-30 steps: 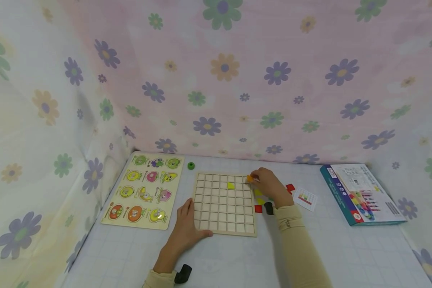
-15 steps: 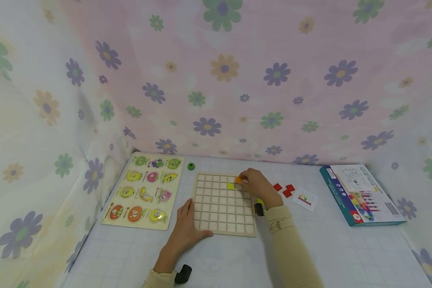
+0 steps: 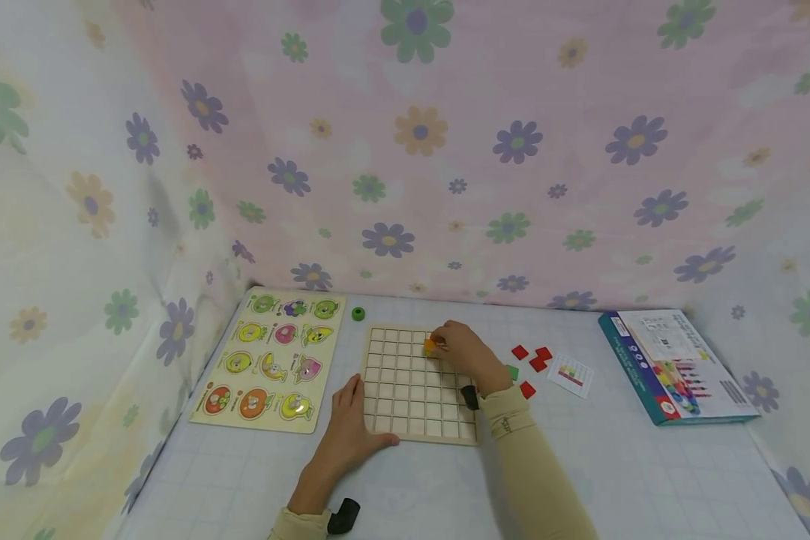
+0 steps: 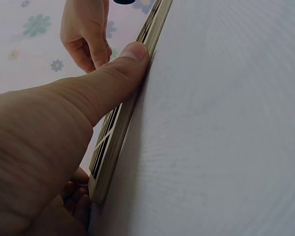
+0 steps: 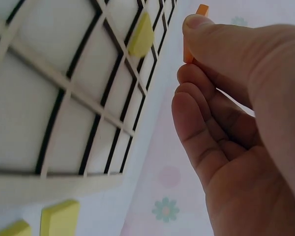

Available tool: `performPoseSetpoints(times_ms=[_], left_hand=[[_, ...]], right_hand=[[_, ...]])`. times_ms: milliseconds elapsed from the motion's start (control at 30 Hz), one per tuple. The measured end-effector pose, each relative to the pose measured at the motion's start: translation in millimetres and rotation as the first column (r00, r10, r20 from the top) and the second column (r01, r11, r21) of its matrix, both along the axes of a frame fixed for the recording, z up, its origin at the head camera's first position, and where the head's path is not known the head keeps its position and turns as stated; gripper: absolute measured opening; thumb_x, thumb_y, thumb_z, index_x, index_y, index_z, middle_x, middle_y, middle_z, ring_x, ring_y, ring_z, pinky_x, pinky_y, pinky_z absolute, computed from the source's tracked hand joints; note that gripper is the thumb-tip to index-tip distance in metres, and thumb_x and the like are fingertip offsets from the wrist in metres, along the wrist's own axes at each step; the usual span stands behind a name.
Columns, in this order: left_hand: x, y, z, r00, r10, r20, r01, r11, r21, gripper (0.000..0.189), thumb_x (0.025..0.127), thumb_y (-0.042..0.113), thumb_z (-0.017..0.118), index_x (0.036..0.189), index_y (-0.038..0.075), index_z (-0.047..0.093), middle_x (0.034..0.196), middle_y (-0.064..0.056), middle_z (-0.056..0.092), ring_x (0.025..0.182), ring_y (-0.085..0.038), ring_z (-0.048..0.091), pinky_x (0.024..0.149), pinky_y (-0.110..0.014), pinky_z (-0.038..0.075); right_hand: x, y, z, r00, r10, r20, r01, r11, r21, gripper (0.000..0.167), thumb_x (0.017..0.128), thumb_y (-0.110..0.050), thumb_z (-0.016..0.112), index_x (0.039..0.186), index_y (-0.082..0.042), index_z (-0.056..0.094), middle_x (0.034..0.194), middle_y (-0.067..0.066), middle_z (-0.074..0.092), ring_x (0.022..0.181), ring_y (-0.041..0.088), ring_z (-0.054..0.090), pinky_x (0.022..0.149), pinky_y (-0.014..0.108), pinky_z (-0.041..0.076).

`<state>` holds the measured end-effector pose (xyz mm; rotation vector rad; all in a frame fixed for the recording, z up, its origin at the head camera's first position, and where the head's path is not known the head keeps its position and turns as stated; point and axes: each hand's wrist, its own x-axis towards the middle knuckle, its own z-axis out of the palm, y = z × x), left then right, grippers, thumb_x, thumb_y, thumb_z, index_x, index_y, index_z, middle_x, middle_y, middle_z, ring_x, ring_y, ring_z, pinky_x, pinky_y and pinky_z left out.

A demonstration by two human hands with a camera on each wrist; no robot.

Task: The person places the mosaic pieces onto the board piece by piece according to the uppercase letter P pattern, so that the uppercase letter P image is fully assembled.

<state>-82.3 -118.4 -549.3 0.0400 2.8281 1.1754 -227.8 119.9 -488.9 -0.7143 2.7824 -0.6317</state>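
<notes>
A square wooden grid board (image 3: pixel 412 405) lies on the table. Pinched between thumb and fingertips, an orange tile (image 5: pixel 188 55) is in my right hand (image 3: pixel 466 352), above the board's far rows. A yellow tile (image 5: pixel 142 37) sits in one of the cells; the orange tile overlaps it in the head view. My left hand (image 3: pixel 347 431) spans the board's near-left corner. Its straight thumb (image 4: pixel 123 69) presses along the front edge, while the other fingers rest against the left side and are partly hidden in the left wrist view.
Several red tiles (image 3: pixel 538 363), a green tile (image 3: pixel 512 372) and a pattern card (image 3: pixel 571 375) lie right of the board. Yellow tiles (image 5: pixel 60 217) lie beside its edge. A fruit puzzle (image 3: pixel 277 386) is left, a green ring (image 3: pixel 358 313) behind, a box (image 3: pixel 678 367) far right.
My right hand has carried the orange tile leftward over the board, from its right edge to near the yellow tile. More red tiles now show at the right. My left hand stays put.
</notes>
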Motion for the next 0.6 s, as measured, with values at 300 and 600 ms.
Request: performPoseSetpoints(times_ms=[300, 600], left_hand=[[-0.9, -0.6, -1.5, 1.000, -0.003, -0.006, 0.003, 1.000, -0.005, 0.132, 0.066, 0.053, 0.093, 0.162, -0.001, 0.019, 0.168, -0.017, 0.021, 0.151, -0.036, 0.022, 0.119, -0.053, 0.036], [-1.7, -0.5, -2.1, 1.000, 0.000, -0.005, 0.000, 1.000, -0.018, 0.132, 0.066, 0.053, 0.093, 0.162, -0.001, 0.020, 0.168, -0.017, 0.021, 0.151, -0.036, 0.023, 0.119, -0.053, 0.036]], right_hand=[[-0.4, -17, -7.3, 1.000, 0.000, -0.023, 0.001, 0.999, 0.043, 0.028, 0.098, -0.022, 0.069, 0.120, -0.004, 0.072, 0.111, 0.010, 0.067, 0.101, 0.025, 0.063, 0.092, 0.041, 0.055], [-2.9, -27, -11.9, 1.000, -0.010, -0.017, 0.011, 0.997, 0.074, 0.029, 0.099, -0.023, 0.069, 0.120, -0.004, 0.072, 0.112, 0.010, 0.067, 0.104, 0.026, 0.064, 0.094, 0.040, 0.055]])
